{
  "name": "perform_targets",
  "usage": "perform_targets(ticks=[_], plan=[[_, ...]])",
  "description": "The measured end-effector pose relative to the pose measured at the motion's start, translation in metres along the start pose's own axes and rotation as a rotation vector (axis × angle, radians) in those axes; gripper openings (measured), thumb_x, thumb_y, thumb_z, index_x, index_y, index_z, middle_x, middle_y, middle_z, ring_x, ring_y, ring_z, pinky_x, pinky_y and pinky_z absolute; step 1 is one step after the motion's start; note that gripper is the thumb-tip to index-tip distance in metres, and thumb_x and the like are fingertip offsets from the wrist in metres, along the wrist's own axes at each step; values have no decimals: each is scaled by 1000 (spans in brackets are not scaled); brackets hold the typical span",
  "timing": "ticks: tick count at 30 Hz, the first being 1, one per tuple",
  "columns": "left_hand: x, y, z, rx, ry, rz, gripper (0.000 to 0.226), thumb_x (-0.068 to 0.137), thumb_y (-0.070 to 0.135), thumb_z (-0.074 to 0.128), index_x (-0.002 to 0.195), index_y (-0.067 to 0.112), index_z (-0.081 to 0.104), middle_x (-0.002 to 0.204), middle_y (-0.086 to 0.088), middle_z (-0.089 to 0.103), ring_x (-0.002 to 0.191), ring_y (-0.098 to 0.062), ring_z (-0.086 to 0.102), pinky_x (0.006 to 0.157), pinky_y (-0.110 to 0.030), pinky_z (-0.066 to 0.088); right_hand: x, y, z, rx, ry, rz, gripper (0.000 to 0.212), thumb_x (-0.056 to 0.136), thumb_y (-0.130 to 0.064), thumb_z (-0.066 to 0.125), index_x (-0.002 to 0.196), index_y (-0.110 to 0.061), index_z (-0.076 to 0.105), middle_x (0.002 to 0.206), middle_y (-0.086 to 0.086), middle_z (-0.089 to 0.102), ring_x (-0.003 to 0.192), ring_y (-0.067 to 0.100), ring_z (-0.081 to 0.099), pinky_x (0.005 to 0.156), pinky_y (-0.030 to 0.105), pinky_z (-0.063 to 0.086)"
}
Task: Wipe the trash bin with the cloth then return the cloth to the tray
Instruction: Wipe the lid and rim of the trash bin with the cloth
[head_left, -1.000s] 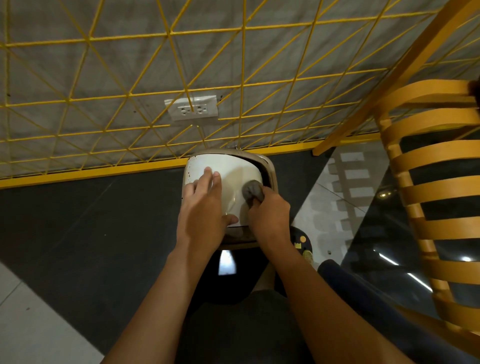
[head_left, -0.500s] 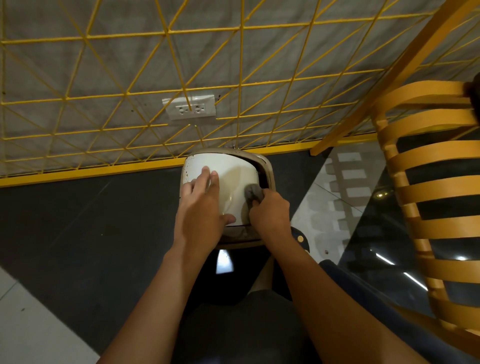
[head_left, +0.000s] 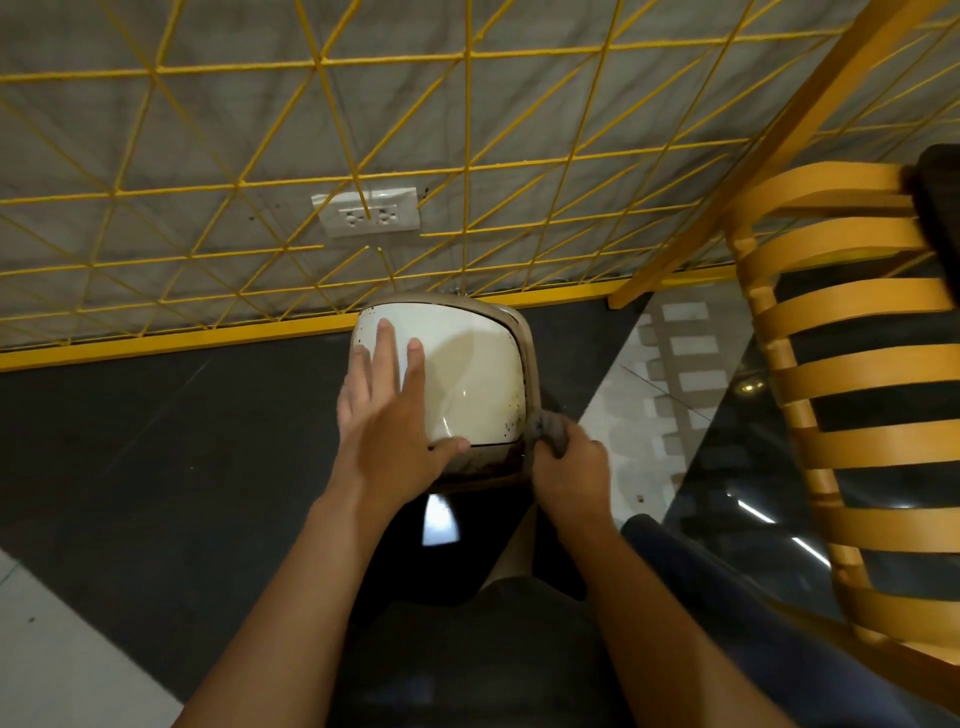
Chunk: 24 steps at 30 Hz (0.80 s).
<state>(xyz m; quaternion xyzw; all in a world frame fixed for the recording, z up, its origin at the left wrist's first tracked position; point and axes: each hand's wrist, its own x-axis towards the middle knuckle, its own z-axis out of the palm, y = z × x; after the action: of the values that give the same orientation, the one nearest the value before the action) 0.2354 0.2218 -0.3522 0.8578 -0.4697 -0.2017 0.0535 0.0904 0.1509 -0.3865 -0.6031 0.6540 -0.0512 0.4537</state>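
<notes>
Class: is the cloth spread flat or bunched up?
Bunched up. The cloth is wadded inside the curled fingers of the right hand, at the right edge of the trash bin; only a small crumpled grey lump shows.

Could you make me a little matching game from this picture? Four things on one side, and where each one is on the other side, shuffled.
Things:
1. left hand
2. cloth
3. wall socket
4. slatted chair

Places:
A. up on the grey wall
B. flat on the white lid of the trash bin
C. far right of the view
D. bunched in the right hand, at the bin's right edge

Pairs: 1-B, 2-D, 3-A, 4-C.
</notes>
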Motion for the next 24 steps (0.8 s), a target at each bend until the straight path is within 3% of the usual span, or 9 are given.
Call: perform_targets(ticks=[4,8,10,15,21,24], plan=[[-3,-1,-1,-112,-37,16,104,73,42,72,147,15,4,155,-9,-12,142,-34,-7,111,-50,18,-2,-1,10,3,28,-6,37,95,-18,44,132,-13,45,127,13,42,100,15,45,96,27,39],[-3,1,1,-138,-17,11,101,74,39,71,147,13,5,155,-10,-10,141,-36,-7,113,-45,13,-17,-6,20,-29,30,-205,34,94,-21,47,128,-15,49,117,4,43,92,4,37,84,14,33],[-2,1,1,-135,-6,8,101,74,39,72,147,13,6,156,-10,-9,141,-36,-5,114,-44,13,-17,-5,20,-49,44,-243,33,94,-21,47,126,-15,51,115,3,44,90,4,37,82,14,33],[-3,-1,2,-139,5,8,101,74,40,72,147,14,7,156,-9,-7,142,-36,-3,114,-44,13,6,-8,11,-88,53,-109,30,96,-17,42,120,-3,54,119,15,46,84,11,39,77,15,33],[-2,-1,3,-145,13,7,101,74,39,72,147,14,8,156,-9,-6,142,-36,-2,114,-44,14,-16,-3,18,-42,30,-248,29,94,-20,47,120,-11,55,107,3,43,83,2,38,83,15,36],[-3,-2,2,-148,15,10,101,74,40,72,147,14,8,156,-8,-6,142,-35,-2,114,-43,14,1,-5,11,-85,25,-145,30,96,-19,43,121,-6,53,117,11,45,84,8,39,77,15,35]])
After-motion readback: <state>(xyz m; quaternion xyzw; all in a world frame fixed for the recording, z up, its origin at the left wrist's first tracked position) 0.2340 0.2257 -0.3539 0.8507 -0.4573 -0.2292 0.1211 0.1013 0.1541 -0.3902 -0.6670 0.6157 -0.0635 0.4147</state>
